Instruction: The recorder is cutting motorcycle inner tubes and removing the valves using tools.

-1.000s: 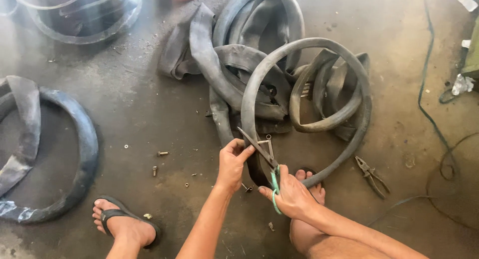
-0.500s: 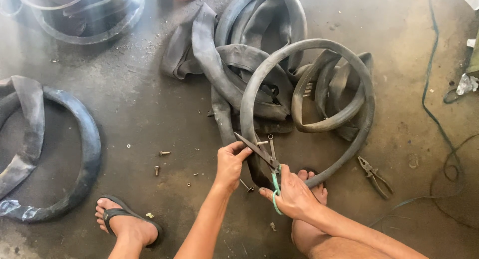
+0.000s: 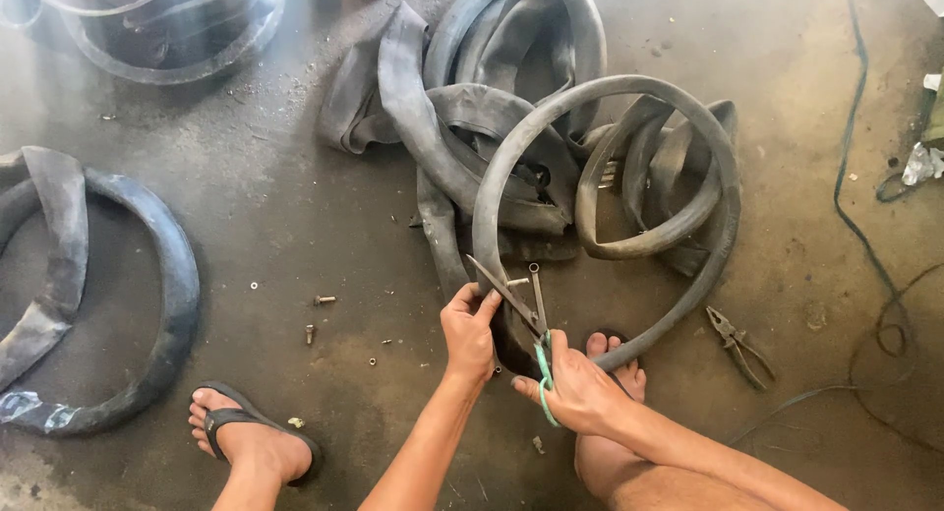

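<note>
Left hand (image 3: 469, 332): pinching the inner tube (image 3: 610, 216) at lower centre of the frame.
Right hand (image 3: 578, 393): closed around green-handled scissors (image 3: 526, 309), blades apart, apparently straddling the rubber.
Pliers (image 3: 739, 346): floor, lower right.

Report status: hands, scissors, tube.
Left hand grips the rubber tube. Right hand holds open scissors at the tube's edge. Pliers on floor, apart.

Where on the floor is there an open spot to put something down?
Bare concrete lies between the left tube ring and the tube pile, dotted with small bolts. More lies between the pliers and the cable. It's crowded around the pile, scissors and both hands.
</note>
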